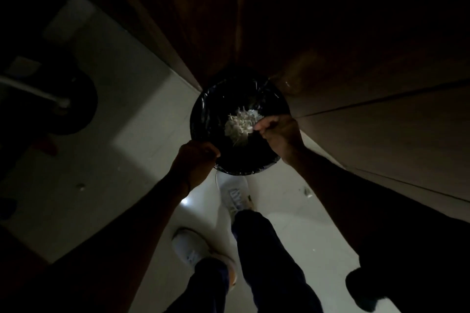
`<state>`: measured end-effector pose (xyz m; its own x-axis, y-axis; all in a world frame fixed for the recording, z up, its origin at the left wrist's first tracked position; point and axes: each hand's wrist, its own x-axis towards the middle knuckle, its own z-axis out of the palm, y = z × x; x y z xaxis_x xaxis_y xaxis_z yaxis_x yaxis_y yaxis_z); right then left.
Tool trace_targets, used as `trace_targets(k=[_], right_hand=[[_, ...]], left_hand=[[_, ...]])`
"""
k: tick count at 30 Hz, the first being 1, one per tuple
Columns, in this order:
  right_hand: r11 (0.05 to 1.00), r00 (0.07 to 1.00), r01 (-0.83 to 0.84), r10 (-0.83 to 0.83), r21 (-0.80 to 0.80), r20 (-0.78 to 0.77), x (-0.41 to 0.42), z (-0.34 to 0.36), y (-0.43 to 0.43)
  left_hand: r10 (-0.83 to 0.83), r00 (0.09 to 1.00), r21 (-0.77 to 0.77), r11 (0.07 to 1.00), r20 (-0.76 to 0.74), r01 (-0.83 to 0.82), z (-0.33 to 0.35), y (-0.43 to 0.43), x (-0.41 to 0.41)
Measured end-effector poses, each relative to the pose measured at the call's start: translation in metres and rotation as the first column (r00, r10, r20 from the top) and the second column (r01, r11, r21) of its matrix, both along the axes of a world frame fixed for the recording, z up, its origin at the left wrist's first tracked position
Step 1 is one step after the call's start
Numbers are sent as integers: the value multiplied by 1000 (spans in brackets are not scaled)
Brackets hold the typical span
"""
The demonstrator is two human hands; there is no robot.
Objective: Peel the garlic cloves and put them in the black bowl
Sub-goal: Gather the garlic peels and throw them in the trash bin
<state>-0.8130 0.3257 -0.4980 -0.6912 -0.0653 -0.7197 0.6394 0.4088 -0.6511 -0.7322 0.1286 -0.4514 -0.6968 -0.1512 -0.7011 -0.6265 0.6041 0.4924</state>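
A: Task thing first?
B: No whole cloves visible. Only a heap of pale papery garlic scraps (241, 125), low inside a round black container (196, 114) lined with glossy plastic, standing on the pale tiled floor (127, 114). Reads more as a bin than the black bowl, but too dark to swear.
A: Direction from the hands?
B: Ahead and below, between the two. Heap off-centre, toward the right side. A clump, no clear long axis.
A: Hands?
B: Left hand (195, 160) at the near-left rim, fingers curled tight, gripping rim or liner by the look of it. Right hand (279, 132) over the right rim, just beside the heap, fingers curled. Holding something or nothing, cannot tell, too dim.
A: Nearer one?
B: Right, clearly. Left well apart from the scraps, across the opening.
A: Around that?
B: White trainers (235, 194) just behind the container, dark wooden cabinet front (254, 20) beyond it.
A: Next call?
B: Probably dropping any remaining scraps from the right. Cloves and bowl not in view, so progress hard to judge.
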Motion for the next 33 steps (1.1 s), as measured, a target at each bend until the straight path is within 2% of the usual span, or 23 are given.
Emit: trace_targets(k=[3, 6, 8, 10, 13, 15, 17, 20, 24, 28, 31, 33], right_hand=[[998, 997, -43, 40, -52, -70, 8, -34, 3], [995, 988, -53, 65, 86, -142, 9, -61, 5], [993, 979, -21, 43, 112, -198, 6, -70, 4], [971, 956, -96, 151, 219, -252, 3, -78, 3], [961, 941, -178, 229, 210, -250, 8, -77, 1], [897, 887, -312, 393, 313, -242, 8, -64, 0], [871, 874, -347, 435, 349, -217, 9, -52, 0], [941, 902, -261, 316, 214, -292, 12, -23, -3], [919, 897, -341, 381, 196, -226, 25, 34, -7], [977, 951, -210, 197, -31, -239, 54, 110, -24], [966, 949, -250, 232, -64, -215, 85, 179, -42], [945, 927, -309, 274, -109, -258, 109, 229, -59]], left_hand=[[62, 998, 10, 998, -30, -62, -30, 1, -11], [153, 988, 61, 987, -25, -151, -51, 3, -16], [177, 984, 93, 980, -27, -174, -59, 6, -17], [185, 982, 105, 978, -36, -180, -62, 8, -17], [187, 981, 95, 979, -43, -183, -64, 7, -15], [183, 982, 84, 980, -45, -178, -62, 4, -12], [181, 982, 84, 981, -49, -177, -54, 3, -8], [226, 971, 118, 969, -72, -217, -31, 3, -1], [330, 937, 222, 928, -114, -299, 23, 3, 19], [285, 932, 156, 954, -223, -254, 104, -3, 58], [321, 904, 112, 947, -284, -301, 171, -13, 101], [340, 889, 87, 940, -308, -329, 221, -22, 137]])
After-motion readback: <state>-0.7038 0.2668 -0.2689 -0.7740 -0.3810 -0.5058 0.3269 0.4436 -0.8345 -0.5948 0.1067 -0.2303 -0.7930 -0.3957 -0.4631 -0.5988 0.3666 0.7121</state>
